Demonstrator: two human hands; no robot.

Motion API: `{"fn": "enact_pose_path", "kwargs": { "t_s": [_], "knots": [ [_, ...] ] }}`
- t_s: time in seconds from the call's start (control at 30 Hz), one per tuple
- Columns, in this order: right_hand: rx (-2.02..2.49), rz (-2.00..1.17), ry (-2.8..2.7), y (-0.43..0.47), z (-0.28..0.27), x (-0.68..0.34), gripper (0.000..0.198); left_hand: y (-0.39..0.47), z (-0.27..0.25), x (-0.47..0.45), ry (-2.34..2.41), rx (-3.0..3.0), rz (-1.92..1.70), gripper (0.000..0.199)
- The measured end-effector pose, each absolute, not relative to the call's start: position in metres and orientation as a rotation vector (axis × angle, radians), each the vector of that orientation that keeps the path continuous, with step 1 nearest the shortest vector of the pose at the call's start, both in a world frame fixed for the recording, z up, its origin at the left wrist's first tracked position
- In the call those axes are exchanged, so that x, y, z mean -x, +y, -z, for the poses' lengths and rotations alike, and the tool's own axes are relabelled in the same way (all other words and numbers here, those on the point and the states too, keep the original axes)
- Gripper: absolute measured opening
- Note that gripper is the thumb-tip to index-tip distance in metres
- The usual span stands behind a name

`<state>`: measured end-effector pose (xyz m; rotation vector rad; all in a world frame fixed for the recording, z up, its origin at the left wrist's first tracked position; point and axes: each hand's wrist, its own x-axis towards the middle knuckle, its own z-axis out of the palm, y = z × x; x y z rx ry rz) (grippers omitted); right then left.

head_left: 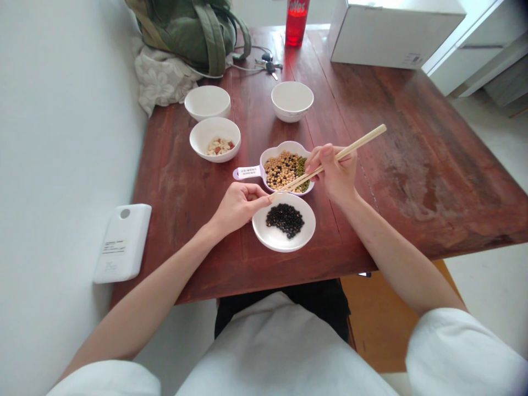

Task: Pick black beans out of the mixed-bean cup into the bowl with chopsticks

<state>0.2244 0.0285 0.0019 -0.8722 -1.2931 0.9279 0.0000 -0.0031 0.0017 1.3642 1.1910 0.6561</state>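
My right hand point(336, 170) is closed around a pair of wooden chopsticks point(358, 144), slanted down to the left. Their tips reach the far rim of a white bowl point(305, 234) of black beans point(285, 220). At that rim's upper left, my left hand point(243, 206) is closed, its thumb and forefinger gripping the edge beside the chopstick tips. Anything small between the tips is hidden. Just beyond sits a flower-shaped dish point(270, 151) with a purple handle, holding yellow soybeans point(282, 168), some black beans and green beans point(302, 165).
A white bowl point(198, 140) with nut pieces and another white bowl point(207, 99) stand at back left. A third bowl point(292, 100) is behind the dish. Farther back are a green bag point(185, 33), keys point(270, 67), a red bottle point(296, 25) and a white box point(391, 36).
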Motion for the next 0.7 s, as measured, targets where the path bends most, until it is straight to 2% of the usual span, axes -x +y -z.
{"fn": "enact_pose_path", "kwargs": {
  "t_s": [0.7],
  "knots": [
    [0.831,-0.914,-1.288,0.0300,-0.0008,-0.2243,0.062,-0.0031,-0.0015,-0.0006,1.193,-1.342,-0.650,0.022]
  ]
}}
